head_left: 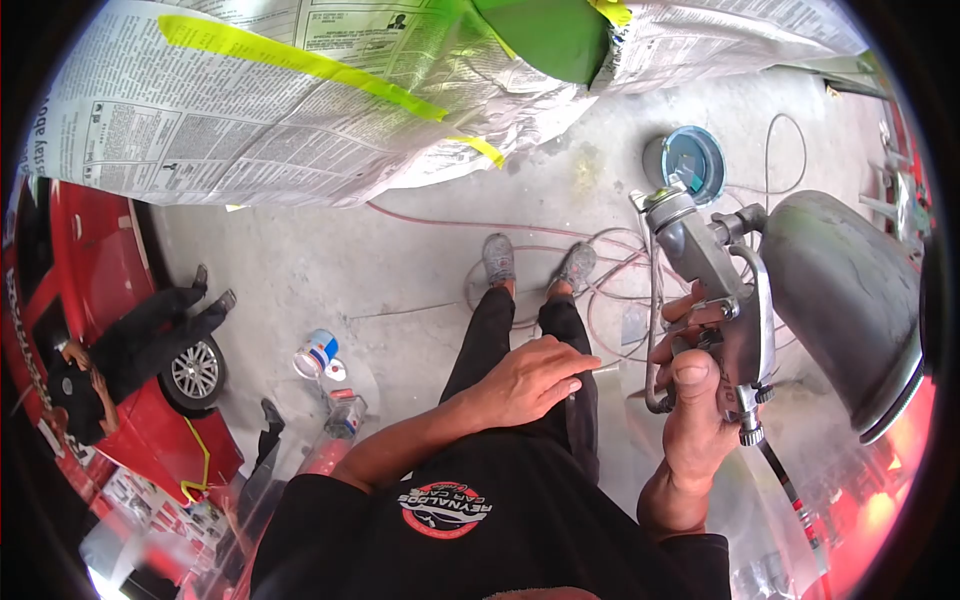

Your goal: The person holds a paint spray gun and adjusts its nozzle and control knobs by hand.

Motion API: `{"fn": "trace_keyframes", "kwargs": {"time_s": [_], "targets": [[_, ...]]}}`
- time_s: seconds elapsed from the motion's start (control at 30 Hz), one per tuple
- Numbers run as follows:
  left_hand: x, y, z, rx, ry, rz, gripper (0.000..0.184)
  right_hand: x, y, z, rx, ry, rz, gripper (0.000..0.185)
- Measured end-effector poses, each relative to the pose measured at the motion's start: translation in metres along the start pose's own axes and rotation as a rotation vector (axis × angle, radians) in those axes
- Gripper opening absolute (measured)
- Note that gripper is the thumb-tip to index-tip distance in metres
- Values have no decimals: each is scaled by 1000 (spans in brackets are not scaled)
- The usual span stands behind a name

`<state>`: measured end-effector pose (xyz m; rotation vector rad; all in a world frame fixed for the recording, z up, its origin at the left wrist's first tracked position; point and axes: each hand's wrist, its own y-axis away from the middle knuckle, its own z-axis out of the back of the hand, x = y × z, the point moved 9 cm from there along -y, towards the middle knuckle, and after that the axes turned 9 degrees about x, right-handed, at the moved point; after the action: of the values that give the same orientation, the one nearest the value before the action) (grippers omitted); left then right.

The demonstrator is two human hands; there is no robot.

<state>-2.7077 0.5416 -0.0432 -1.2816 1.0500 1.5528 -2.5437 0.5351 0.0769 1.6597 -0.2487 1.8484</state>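
Observation:
My right hand is wrapped round the handle of a metal spray gun, held up at the right. A large grey cup is joined to the gun, and a hose runs down from its handle. In front of my body, my left hand has its index finger stretched out towards the gun, with a thin pale item near the fingertip. Whether that hand holds the item is unclear.
Newspaper with yellow tape covers a panel ahead, beside a green surface. A blue bucket and coiled hoses lie on the floor. At the left are a paint can, a red car and a person.

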Motion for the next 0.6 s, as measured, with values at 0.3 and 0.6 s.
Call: {"fn": "trace_keyframes", "kwargs": {"time_s": [0.3,0.6], "targets": [[8,6,-3,25,1,20,36,1,-4,-8,72,-23,-24,58],[18,8,-9,85,-34,63,38,-1,-8,-9,-24,125,1,68]]}}
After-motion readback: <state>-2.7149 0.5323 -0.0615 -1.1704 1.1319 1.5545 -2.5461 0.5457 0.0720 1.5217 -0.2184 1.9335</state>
